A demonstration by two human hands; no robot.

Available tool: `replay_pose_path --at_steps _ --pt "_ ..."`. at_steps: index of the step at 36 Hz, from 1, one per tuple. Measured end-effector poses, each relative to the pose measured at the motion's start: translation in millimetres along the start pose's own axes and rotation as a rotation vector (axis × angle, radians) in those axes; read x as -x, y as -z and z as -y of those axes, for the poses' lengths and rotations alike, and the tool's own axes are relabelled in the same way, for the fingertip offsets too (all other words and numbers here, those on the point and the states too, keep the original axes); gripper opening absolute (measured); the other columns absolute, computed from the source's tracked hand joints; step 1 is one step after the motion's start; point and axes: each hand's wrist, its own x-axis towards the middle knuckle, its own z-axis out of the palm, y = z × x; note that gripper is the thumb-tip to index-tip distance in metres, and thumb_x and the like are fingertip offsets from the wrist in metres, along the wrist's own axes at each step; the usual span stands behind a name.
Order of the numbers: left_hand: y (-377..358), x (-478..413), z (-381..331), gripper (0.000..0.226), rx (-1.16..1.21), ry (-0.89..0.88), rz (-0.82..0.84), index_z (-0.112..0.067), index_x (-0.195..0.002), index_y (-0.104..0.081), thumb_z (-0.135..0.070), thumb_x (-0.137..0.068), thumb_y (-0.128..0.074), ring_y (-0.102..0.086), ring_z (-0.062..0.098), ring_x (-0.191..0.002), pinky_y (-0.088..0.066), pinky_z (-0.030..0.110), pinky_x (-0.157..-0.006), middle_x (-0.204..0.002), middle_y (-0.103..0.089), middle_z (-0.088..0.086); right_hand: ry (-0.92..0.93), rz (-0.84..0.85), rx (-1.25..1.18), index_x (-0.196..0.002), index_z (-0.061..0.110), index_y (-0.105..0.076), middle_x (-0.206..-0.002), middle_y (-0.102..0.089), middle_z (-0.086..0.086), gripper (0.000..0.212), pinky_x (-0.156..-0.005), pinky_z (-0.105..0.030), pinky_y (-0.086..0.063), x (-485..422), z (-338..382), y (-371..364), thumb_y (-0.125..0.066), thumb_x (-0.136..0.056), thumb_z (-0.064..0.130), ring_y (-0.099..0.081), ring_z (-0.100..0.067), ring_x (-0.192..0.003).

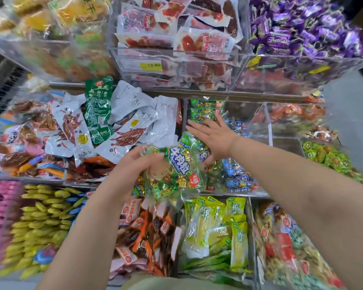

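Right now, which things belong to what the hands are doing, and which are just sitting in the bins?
In the job: left hand gripping the green sweet bag; right hand stretched flat over the green bags in the bin.
Lying about: purple sweets, yellow sweets, white pouches, blue bags, light-green packets.

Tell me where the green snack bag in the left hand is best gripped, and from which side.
Pinch the green snack bag at its left edge, coming from the left, as the left hand does. The middle bulges with loose wrapped sweets, so it probably gives a poorer hold.
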Motion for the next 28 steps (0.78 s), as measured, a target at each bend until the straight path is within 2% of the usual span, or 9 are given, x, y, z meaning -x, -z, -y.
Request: replay_pose_path --at_steps 2,4,8,11,18,21,23,25,28 --pt "0 -3 -2 0.129 -0.027 0.024 -0.022 -0.013 -0.136 -0.046 -0.077 -0.028 -0.079 -0.048 0.032 -0.127 -0.024 0.059 -0.113 -0.128 -0.059 0.006 -0.011 0.013 0.004 -0.138 0.033 0.035 -0.155 0.022 0.012 0.125 -0.108 -0.066 0.011 0 2 2 -0.038 -0.056 0.092 0.012 -0.027 -0.145" --pt "-2 -5 -5 0.125 -0.057 0.037 -0.029 -0.004 -0.124 -0.049 -0.078 -0.028 -0.079 -0.043 0.043 -0.127 -0.023 0.061 -0.111 -0.129 -0.055 0.020 -0.022 0.013 0.005 -0.138 0.033 0.034 -0.150 0.028 0.014 0.122 -0.106 -0.067 0.014 3 4 2 -0.035 -0.056 0.092 0.022 -0.026 -0.143" --pt "-9 -7 -10 0.087 -0.099 0.058 -0.018 -0.022 -0.096 -0.064 -0.076 -0.029 -0.078 -0.049 0.037 -0.121 -0.029 0.054 -0.109 -0.106 -0.065 0.006 -0.038 0.005 -0.050 -0.134 0.036 0.036 -0.151 0.027 0.016 0.110 -0.101 -0.065 0.024 10 6 6 -0.014 -0.052 0.090 0.030 -0.023 -0.139" --pt "-14 -8 -14 0.055 -0.114 0.056 0.025 -0.030 -0.076 -0.066 -0.067 -0.037 -0.076 -0.058 0.025 -0.102 -0.034 0.045 -0.100 -0.082 -0.068 -0.009 -0.036 -0.051 -0.092 -0.145 0.035 0.021 -0.155 0.018 0.015 0.109 -0.098 -0.059 0.031 18 8 6 -0.014 -0.055 0.085 0.034 -0.019 -0.135" --pt "-24 -12 -15 0.066 -0.105 0.087 0.000 -0.024 -0.086 -0.066 -0.066 -0.037 -0.076 -0.058 0.025 -0.106 -0.032 0.045 -0.105 -0.088 -0.072 -0.004 -0.070 -0.251 -0.180 -0.150 0.033 0.000 -0.159 0.002 0.009 0.090 -0.093 -0.046 0.041 47 19 8 -0.026 -0.068 0.059 0.029 -0.015 -0.136" --pt "-26 -16 -11 0.059 -0.104 0.090 0.001 -0.026 -0.078 -0.068 -0.066 -0.037 -0.076 -0.057 0.021 -0.102 -0.030 0.045 -0.105 -0.088 -0.070 -0.006 -0.158 -0.398 -0.373 -0.147 0.027 -0.028 -0.157 -0.018 0.006 0.071 -0.111 -0.053 0.019 63 29 10 -0.027 -0.081 0.054 0.010 -0.015 -0.144" --pt "-27 -19 -8 0.060 -0.114 0.094 0.009 -0.026 -0.078 -0.069 -0.068 -0.036 -0.077 -0.057 0.020 -0.101 -0.031 0.045 -0.103 -0.089 -0.070 -0.006 -0.265 -0.610 -0.633 -0.131 0.020 -0.054 -0.141 -0.048 0.002 0.046 -0.115 -0.050 -0.015 74 38 14 -0.039 -0.093 0.042 -0.029 -0.019 -0.138" --pt "-30 -21 -7 0.076 -0.135 0.092 0.005 -0.024 -0.091 -0.069 -0.072 -0.032 -0.078 -0.056 0.023 -0.110 -0.032 0.043 -0.100 -0.102 -0.070 -0.001 -0.389 -0.707 -1.122 -0.107 0.023 -0.067 -0.107 -0.065 0.009 0.036 -0.100 -0.041 -0.042 86 48 24 -0.044 -0.090 0.043 -0.054 -0.010 -0.107" --pt "-37 -23 -7 0.118 -0.170 0.101 -0.004 -0.017 -0.124 -0.059 -0.077 -0.024 -0.078 -0.052 0.024 -0.119 -0.034 0.039 -0.097 -0.123 -0.062 0.003 -0.406 -0.493 -1.631 -0.095 0.040 -0.064 -0.081 -0.065 0.019 0.031 -0.075 -0.024 -0.051 95 59 33 -0.061 -0.070 0.059 -0.062 0.001 -0.078"
